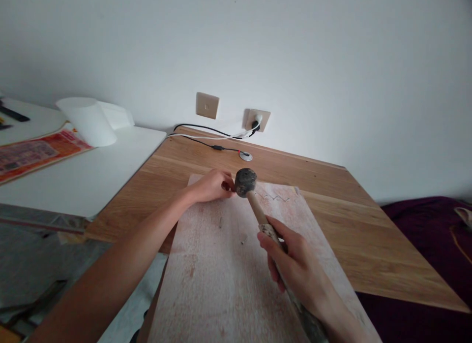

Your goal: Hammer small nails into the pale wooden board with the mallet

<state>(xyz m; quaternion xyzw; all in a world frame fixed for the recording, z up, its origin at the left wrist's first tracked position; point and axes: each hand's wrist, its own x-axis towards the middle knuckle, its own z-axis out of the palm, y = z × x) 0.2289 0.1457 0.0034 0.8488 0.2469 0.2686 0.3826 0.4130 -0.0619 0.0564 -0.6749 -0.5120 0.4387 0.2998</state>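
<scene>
A pale, whitewashed wooden board (217,274) lies on a wooden table (332,205) in front of me. My right hand (295,264) is wrapped round the wooden handle of a hammer (246,182), whose dark round head hovers near the board's far edge. My left hand (213,185) rests on the board just left of the hammer head, fingertips pinched together on something small that I cannot make out. Two loose nails (221,222) lie on the board between my hands. A zigzag pencil line is marked near the board's far right corner.
A white desk (88,175) adjoins the table at left, carrying a white lamp shade (88,119) and a red printed sheet (33,153). Cables (206,139) run from a wall socket (256,119) across the table's back. A dark purple fabric (424,264) lies at right.
</scene>
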